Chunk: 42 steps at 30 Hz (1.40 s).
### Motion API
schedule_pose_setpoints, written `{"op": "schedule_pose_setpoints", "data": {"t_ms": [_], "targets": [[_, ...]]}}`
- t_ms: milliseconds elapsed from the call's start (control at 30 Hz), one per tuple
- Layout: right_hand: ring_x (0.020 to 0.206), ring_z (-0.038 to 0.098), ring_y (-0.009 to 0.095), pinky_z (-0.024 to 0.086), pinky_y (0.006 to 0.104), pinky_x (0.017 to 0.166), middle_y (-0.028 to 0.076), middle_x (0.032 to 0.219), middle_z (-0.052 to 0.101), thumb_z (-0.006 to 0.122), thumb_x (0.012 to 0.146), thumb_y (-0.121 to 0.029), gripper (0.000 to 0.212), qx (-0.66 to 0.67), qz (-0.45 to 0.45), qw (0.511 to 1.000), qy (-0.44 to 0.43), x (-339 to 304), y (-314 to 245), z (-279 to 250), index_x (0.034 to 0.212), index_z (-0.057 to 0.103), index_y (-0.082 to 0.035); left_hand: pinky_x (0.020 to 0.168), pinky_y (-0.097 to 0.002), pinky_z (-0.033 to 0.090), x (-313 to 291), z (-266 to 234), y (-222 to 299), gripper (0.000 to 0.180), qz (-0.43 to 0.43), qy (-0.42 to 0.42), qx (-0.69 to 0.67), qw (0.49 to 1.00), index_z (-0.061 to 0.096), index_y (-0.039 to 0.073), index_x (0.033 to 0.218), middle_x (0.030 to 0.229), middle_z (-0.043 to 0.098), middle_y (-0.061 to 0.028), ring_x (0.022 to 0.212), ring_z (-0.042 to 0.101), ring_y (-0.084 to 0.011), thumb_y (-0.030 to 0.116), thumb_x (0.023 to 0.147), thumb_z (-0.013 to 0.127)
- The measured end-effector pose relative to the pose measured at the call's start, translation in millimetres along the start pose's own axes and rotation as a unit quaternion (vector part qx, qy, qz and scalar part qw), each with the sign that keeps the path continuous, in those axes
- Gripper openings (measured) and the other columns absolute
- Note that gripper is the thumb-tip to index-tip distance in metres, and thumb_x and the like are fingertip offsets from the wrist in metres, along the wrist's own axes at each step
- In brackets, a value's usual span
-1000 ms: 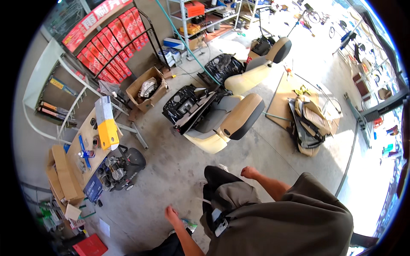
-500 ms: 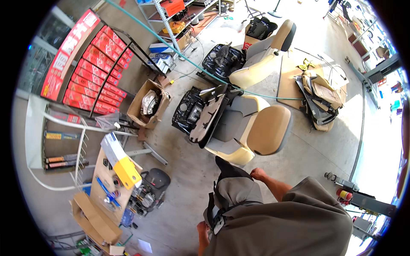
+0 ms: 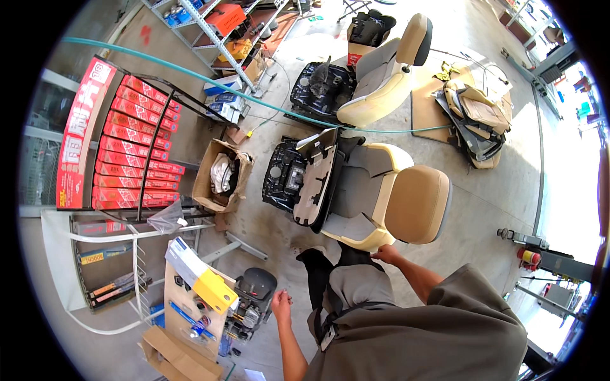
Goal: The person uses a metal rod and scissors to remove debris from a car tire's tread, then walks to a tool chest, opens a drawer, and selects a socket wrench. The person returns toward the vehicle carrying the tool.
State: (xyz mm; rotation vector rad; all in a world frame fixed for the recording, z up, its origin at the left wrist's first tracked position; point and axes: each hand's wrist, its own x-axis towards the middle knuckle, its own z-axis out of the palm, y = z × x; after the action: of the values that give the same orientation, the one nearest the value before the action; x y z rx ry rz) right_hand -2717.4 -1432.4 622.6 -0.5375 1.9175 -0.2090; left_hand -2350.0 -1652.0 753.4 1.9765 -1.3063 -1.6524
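My left hand (image 3: 281, 302) hangs beside my leg, fingers curled in, with nothing visible in it. My right hand (image 3: 384, 254) is in front of my thigh, its fingers also curled and no held object showing. Nearest to it is a car seat (image 3: 356, 228) with bare yellowish foam edges, grey centre panels and a tan headrest (image 3: 416, 204). Whether the hand touches the foam cannot be made out. A tan and black seat-back panel (image 3: 318, 184) leans against this seat, next to a black seat base (image 3: 279, 171). Behind stands a second stripped seat (image 3: 375, 105).
At left, a small workbench (image 3: 219, 324) carries a yellow-and-white box (image 3: 203, 276); a black stool (image 3: 257, 282) is beside it. A cardboard box (image 3: 222, 174) and a rack of red boxes (image 3: 133, 146) stand further off. A teal hose (image 3: 273, 105) crosses the scene. Removed covers (image 3: 473, 120) lie on cardboard.
I have stepped forward, and my left hand has swung up and ahead. My right hand now appears right by the nearer seat's foam edge. The view has turned slightly.
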Motion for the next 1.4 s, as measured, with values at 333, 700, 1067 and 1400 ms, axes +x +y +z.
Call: {"op": "schedule_pose_setpoints", "data": {"t_ms": [333,700,1067,1400], "targets": [[0.086,0.067,0.033,0.051,0.0409,0.078,0.018,0.085,0.069,0.063,0.078,-0.042,0.039,0.123,0.050,0.988,0.074,-4,-26,16,0.079,0.072,-0.004,0.053,-0.0261,0.047,23,-33,-52,0.019,-0.052,-0.059,0.087,0.993,0.062,-0.001,0.098,0.073,0.063,-0.0072,0.059,0.057,-0.0122,0.017,0.091,0.058],[0.089,0.066,0.030,0.050,0.0383,0.082,0.016,0.090,0.070,0.062,0.077,-0.038,0.035,0.145,0.060,0.983,0.098,-3,-50,14,0.086,0.073,-0.006,0.051,-0.0266,0.045,0,-63,-99,0.021,-0.153,-0.027,0.063,0.986,0.063,0.001,0.092,0.072,0.063,-0.0072,0.056,0.058,-0.0137,0.021,0.089,0.059],[0.081,0.066,0.026,0.050,0.0368,0.075,0.014,0.083,0.070,0.062,0.080,-0.042,0.037,0.124,0.091,0.987,0.053,-22,20,-12,0.076,0.073,-0.007,0.063,-0.0251,0.045,-17,37,-11,0.020,-0.056,-0.161,-0.037,0.985,0.060,0.002,0.092,0.072,0.057,-0.0017,0.065,0.051,-0.0093,0.022,0.092,0.058],[0.074,0.063,0.019,0.048,0.0337,0.067,0.009,0.077,0.068,0.063,0.083,-0.030,0.029,0.164,-0.001,0.981,0.101,-27,77,-45,0.082,0.069,-0.002,0.080,-0.0325,0.050,-168,83,55,0.060,0.126,-0.316,0.225,0.913,0.054,-0.002,0.120,0.111,0.059,-0.0180,0.096,0.062,-0.0256,0.041,0.081,0.068]]}}
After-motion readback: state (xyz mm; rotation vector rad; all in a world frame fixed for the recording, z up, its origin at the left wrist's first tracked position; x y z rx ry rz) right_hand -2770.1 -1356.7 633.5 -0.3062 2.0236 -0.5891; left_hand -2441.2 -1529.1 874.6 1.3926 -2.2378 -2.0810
